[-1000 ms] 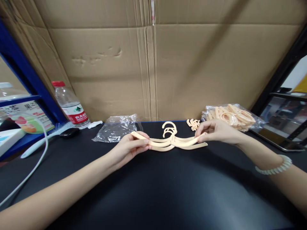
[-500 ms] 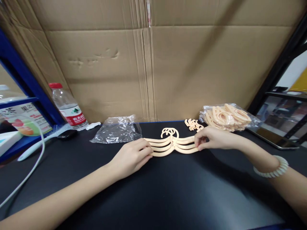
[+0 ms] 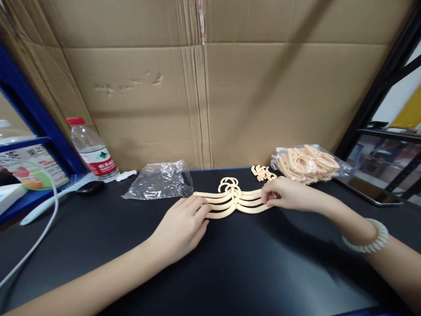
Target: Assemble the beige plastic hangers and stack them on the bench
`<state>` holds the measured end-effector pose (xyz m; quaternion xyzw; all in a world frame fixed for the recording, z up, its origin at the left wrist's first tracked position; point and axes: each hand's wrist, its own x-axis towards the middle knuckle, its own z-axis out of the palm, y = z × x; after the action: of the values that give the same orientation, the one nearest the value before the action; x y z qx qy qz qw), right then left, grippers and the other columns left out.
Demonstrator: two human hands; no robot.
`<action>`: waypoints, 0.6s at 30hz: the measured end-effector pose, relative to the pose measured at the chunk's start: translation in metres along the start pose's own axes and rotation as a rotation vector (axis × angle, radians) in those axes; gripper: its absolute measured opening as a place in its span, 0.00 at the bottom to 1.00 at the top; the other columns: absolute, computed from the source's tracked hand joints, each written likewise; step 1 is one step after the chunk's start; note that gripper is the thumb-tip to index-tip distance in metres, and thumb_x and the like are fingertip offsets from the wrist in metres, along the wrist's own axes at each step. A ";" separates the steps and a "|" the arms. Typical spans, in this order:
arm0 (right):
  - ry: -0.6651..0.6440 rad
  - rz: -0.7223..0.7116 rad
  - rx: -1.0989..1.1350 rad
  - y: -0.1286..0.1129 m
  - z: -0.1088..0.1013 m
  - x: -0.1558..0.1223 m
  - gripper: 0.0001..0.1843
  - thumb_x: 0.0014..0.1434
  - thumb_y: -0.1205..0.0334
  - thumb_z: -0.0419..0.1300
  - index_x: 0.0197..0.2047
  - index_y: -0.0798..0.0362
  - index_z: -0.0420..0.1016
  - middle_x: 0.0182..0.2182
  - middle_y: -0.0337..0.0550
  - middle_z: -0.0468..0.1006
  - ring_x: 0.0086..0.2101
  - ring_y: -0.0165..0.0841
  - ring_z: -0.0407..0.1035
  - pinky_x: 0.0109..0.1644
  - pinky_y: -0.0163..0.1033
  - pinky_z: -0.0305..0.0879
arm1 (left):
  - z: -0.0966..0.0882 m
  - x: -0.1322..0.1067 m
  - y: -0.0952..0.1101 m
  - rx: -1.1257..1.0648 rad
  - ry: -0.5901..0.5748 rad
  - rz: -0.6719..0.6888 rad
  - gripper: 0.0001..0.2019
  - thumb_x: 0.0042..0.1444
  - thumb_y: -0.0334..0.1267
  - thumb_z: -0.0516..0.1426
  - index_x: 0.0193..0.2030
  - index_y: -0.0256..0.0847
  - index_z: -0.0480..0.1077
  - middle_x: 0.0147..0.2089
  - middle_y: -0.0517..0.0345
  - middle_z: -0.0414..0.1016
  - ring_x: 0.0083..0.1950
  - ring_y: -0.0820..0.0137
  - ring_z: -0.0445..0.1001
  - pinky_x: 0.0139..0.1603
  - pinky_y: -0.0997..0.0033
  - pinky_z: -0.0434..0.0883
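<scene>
The pale hangers (image 3: 221, 215) lie overlapped on the worktop (image 3: 230, 272), between the two hands, hooks to the far side. The left hand (image 3: 184, 219) curls its fingers over the left ends. The right hand (image 3: 286, 193) has thumb and fingertips at the right ends. I cannot tell whether either grip is closed on them. At far left, a bottle's red-and-white label (image 3: 98, 162) reads 农夫山; a printed panel (image 3: 42, 164) shows 茶 and 果之.

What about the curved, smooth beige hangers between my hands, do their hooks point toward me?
No, the hooks point toward the brown cardboard panel.
</scene>
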<state>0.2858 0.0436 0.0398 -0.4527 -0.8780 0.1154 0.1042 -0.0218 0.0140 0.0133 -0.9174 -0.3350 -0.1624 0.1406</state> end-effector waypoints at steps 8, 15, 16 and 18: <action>0.275 -0.017 -0.170 -0.056 0.054 0.006 0.36 0.62 0.47 0.54 0.66 0.62 0.55 0.64 0.59 0.55 0.64 0.48 0.45 0.64 0.55 0.51 | 0.006 -0.013 0.026 -0.167 -0.211 0.009 0.32 0.62 0.40 0.47 0.70 0.41 0.39 0.72 0.48 0.40 0.71 0.53 0.41 0.66 0.45 0.51; 0.064 0.134 -0.201 -0.046 0.068 0.014 0.45 0.64 0.38 0.42 0.68 0.69 0.43 0.66 0.61 0.44 0.65 0.48 0.37 0.67 0.56 0.42 | 0.009 -0.008 0.008 -0.135 -0.314 0.025 0.31 0.65 0.49 0.42 0.70 0.39 0.38 0.72 0.48 0.37 0.71 0.53 0.35 0.67 0.44 0.44; 0.068 0.132 -0.205 -0.044 0.068 0.017 0.45 0.64 0.39 0.41 0.68 0.70 0.43 0.66 0.61 0.44 0.65 0.48 0.37 0.67 0.55 0.42 | 0.009 -0.007 0.006 -0.135 -0.321 0.032 0.31 0.65 0.49 0.41 0.70 0.38 0.38 0.72 0.48 0.37 0.71 0.54 0.34 0.68 0.45 0.44; 0.094 0.125 -0.218 -0.041 0.070 0.023 0.44 0.64 0.40 0.41 0.68 0.71 0.44 0.66 0.62 0.45 0.65 0.49 0.39 0.67 0.55 0.43 | 0.009 -0.002 0.002 -0.135 -0.336 0.037 0.31 0.65 0.50 0.41 0.70 0.37 0.38 0.72 0.48 0.36 0.72 0.55 0.34 0.68 0.46 0.44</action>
<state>0.2211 0.0319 -0.0126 -0.5201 -0.8496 0.0043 0.0881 -0.0204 0.0147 0.0042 -0.9450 -0.3251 -0.0262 0.0238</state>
